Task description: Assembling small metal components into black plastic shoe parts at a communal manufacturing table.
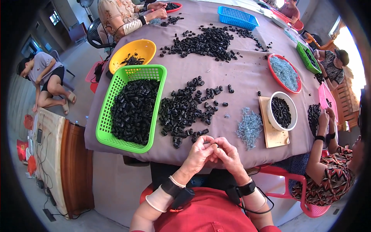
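My left hand (197, 156) and my right hand (229, 155) meet at the table's near edge, fingertips pinched together. Whatever they hold between them is too small and too covered by the fingers to name. Just beyond my left hand lies a loose heap of short black plastic cylinders (185, 110), some showing hollow ends. More of them fill a green plastic basket (101, 127) on the left. Past my right hand is a small pile of clear plastic pieces (249, 129). Beside that, a white bowl (294, 112) of small black parts stands on a flat tan board (273, 141).
A yellow bowl (116, 58) sits behind the green basket. Farther off are a big black heap (208, 43), a blue basket (237, 19) and a red-rimmed tray of clear pieces (284, 73). Several people work around the cloth-covered table; one (328, 174) sits close on my right.
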Demonstrator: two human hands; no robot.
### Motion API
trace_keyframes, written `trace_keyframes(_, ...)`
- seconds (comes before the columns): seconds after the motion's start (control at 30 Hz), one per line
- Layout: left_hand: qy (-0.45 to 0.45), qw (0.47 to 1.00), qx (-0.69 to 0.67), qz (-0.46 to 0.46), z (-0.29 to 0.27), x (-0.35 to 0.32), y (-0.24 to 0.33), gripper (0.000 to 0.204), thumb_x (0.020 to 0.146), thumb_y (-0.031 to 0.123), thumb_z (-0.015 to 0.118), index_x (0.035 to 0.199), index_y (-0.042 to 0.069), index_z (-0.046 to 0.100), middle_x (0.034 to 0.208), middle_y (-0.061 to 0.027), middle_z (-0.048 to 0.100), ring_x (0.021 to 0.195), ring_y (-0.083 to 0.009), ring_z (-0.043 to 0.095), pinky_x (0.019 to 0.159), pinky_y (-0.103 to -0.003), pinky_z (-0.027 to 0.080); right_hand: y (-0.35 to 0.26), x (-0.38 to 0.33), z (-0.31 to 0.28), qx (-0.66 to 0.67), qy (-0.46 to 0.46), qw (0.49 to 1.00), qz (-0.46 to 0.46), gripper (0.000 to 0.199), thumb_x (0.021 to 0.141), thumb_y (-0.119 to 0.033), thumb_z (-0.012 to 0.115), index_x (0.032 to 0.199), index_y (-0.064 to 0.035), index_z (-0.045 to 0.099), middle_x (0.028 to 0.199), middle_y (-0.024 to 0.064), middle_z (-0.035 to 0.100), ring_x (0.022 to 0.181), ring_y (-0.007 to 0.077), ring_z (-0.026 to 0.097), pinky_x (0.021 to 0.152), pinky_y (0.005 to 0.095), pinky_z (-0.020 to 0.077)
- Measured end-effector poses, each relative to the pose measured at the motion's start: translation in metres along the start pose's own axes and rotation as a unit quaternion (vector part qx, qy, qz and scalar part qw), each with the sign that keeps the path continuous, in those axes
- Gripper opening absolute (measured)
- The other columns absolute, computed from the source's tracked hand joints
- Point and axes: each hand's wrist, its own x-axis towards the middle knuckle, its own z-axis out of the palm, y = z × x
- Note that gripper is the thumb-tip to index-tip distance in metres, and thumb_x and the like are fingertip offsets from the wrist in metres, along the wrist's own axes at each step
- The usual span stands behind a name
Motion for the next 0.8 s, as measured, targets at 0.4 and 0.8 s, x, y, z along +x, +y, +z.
trace_keyframes(0.4,-0.006,0.999,-0.041,-0.018,0.002,0.004,-0.005,0.032,0.087,0.011,0.059,0.111,0.008,0.039,0.079,-0.0041,0.056,0.061,-0.0108,0.054,0.056,-0.024,0.049,0.003,-0.002,0.003,-0.002,0.041,0.999,-0.007,0.016,0.091,-0.016,0.054,0.1,-0.0033,0.052,0.079,-0.0007,0.051,0.063,0.0048,0.052,0.054,0.0189,0.0426)
trace_keyframes(0.8,0.209,0.919,0.258,0.213,0.016,-0.034,0.107,0.012,0.089,0.01,0.054,0.1,0.008,0.052,0.072,-0.0073,0.061,0.048,-0.0045,0.049,0.038,-0.016,0.037,-0.014,0.006,-0.002,-0.126,0.094,0.987,0.009,0.025,0.086,-0.016,0.06,0.106,-0.0006,0.056,0.078,0.0004,0.056,0.06,0.0053,0.051,0.054,0.0197,0.043)
